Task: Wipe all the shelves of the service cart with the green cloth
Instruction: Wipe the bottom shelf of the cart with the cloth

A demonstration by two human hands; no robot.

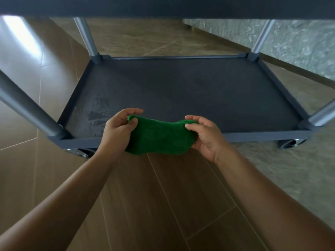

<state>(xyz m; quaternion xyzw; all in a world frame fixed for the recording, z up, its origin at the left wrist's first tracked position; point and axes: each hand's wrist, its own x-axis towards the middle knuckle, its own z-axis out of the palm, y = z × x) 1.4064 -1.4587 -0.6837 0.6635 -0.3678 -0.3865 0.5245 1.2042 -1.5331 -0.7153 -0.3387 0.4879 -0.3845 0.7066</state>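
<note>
While both forearms reach out over the tiled floor (163, 196), the folded green cloth (159, 138) is stretched between the hands, across the near rim of the service cart's bottom shelf (181, 91); whether it touches the rim I cannot tell. The left grip (117, 129) pinches the cloth's left end between thumb and curled fingers. The right grip (204, 138) pinches the right end likewise. Damp streaks (97, 113) mark the shelf near its left front corner.
</note>
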